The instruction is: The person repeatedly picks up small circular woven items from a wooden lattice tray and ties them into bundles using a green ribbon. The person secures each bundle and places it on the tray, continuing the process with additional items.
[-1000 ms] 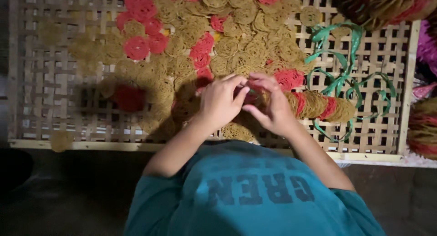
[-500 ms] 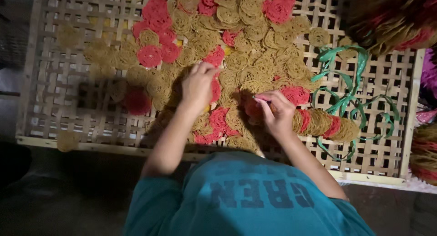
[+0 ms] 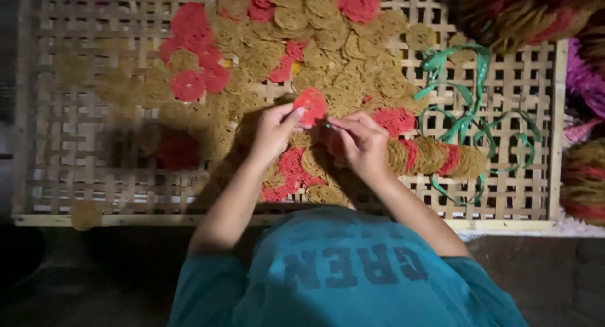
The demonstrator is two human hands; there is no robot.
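My left hand pinches a round red lacy cracker and holds it up over the pile. My right hand is closed on the end of a green plastic string, right beside the red cracker. A row of tan and red crackers threaded together lies to the right of that hand. Many loose tan and red crackers are spread over the woven bamboo tray. My teal shirt fills the bottom.
Bundles of strung crackers lie off the tray's right edge, and another heap sits at the top right. One loose tan cracker rests on the tray's front rim. Dark floor lies below the tray.
My left hand picked a red cracker from the pile and brought it back toward my right hand. The two hands, apart half a second ago, are close together again.
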